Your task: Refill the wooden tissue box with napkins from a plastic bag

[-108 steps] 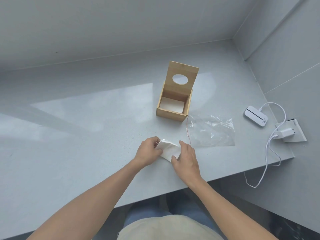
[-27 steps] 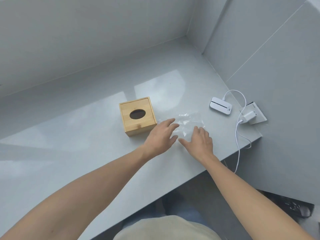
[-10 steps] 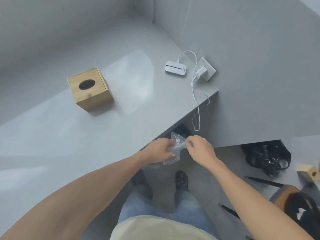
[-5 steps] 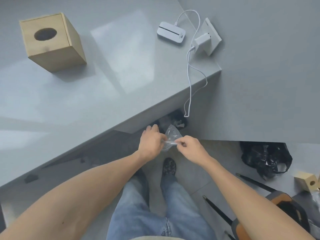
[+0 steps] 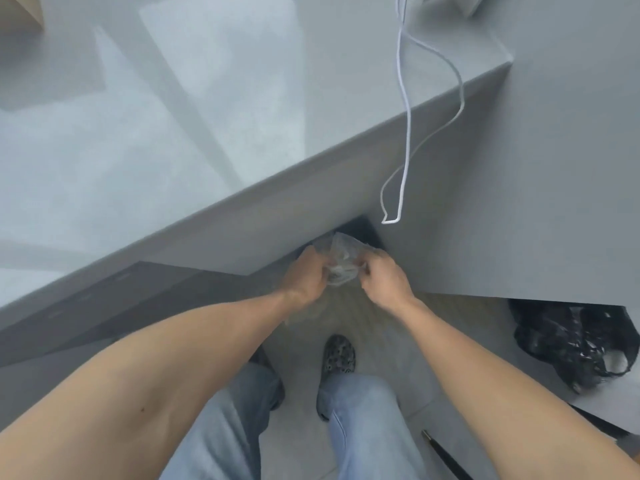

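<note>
A crumpled clear plastic bag (image 5: 343, 259) is bunched between my two hands, held below the front edge of the grey counter (image 5: 173, 133). My left hand (image 5: 306, 277) grips its left side and my right hand (image 5: 382, 278) pinches its right side. Only a corner of the wooden tissue box (image 5: 19, 10) shows at the top left of the counter; its lid and hole are out of frame. No napkins are visible.
A white cable (image 5: 405, 133) hangs over the counter edge at the right. A black plastic bag (image 5: 571, 344) lies on the floor at the right, with dark rods (image 5: 446, 455) near it. My legs and shoes (image 5: 339, 355) stand below my hands.
My head has tipped further down, so the tissue box has slid almost out of view. Both hands still hold the clear bag, now crumpled tighter under the counter edge.
</note>
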